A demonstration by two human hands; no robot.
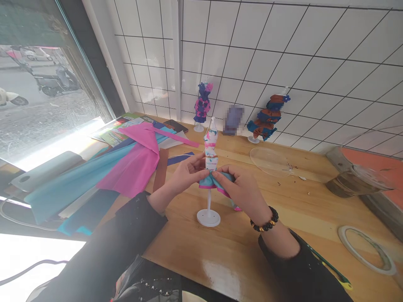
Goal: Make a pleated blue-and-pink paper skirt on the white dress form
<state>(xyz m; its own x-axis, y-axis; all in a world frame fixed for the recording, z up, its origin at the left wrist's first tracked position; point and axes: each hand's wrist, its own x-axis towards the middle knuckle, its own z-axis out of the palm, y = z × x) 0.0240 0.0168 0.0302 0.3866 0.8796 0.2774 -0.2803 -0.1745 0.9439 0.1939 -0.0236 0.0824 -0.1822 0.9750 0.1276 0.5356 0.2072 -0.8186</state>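
A small white mannequin [211,158] stands upright on its round base [208,218], its torso marked with pink, teal and brown strips. A light blue paper strip with a pink edge [206,181] wraps around its hips, and its loose end runs off to the right. My left hand [195,168] pinches the strip at the left of the hips. From the right, my right hand [241,186] presses the strip near the front middle with thumb and fingers closed. Part of the strip is hidden behind my right hand.
Pink paper [138,163] and blue sheets [82,180] lie piled at the left by the window. Two dressed mannequins [202,105] [267,117] stand along the tiled wall. At the right are a clear plastic disc [270,161], a plastic cup [349,182] and a tape roll [367,250].
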